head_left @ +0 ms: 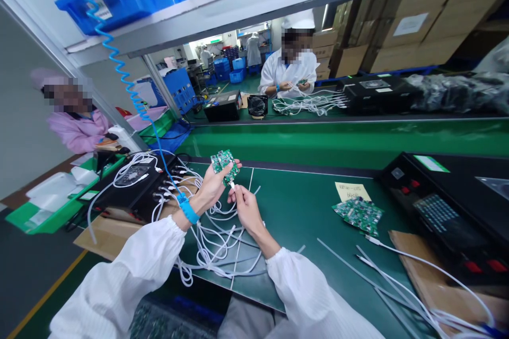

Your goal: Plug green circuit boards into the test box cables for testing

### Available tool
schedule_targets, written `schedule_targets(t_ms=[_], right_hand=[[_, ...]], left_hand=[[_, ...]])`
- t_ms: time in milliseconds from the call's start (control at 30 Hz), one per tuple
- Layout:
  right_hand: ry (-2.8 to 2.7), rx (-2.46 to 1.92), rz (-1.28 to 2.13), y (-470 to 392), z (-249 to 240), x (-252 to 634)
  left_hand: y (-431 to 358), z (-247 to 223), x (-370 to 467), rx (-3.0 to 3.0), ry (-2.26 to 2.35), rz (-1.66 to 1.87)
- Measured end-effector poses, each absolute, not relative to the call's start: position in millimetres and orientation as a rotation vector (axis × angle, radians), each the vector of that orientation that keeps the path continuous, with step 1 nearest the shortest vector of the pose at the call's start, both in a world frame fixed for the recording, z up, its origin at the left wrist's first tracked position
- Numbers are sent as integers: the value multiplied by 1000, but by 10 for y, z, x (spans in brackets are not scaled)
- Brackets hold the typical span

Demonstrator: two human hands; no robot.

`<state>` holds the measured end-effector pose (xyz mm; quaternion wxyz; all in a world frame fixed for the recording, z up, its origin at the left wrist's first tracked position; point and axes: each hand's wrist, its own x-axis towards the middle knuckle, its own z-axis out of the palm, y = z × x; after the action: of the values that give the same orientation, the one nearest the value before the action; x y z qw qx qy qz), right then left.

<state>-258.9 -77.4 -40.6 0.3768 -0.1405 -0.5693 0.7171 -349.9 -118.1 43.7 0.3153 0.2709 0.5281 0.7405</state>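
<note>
Green circuit boards are held in my left hand, which wears a blue wrist strap with a coiled blue cord. My right hand pinches a white cable plug at the lower edge of these boards. Whether the plug is fully seated cannot be made out. Below both hands, a tangle of white cables lies on the green mat. At the right, more circuit boards lie in a pile beside a yellow note.
Black boxes stand at the left and right, with loose white cables at the lower right. A green tray is at the far left. Across the bench, one person holds a board and cables; another person is at the left. A shelf hangs overhead.
</note>
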Motion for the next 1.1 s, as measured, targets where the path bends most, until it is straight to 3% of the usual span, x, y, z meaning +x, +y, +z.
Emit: schedule_targets(t_ms=[833,1100], right_hand=[[-1370,-400,1779,-748,-467,-2617],[-1386,-432,1783,-776,-459,-2589]], left_hand=[[-1214,520,-3540,648,1492,2068],[-1297,502,-3633,926,1914,1924]])
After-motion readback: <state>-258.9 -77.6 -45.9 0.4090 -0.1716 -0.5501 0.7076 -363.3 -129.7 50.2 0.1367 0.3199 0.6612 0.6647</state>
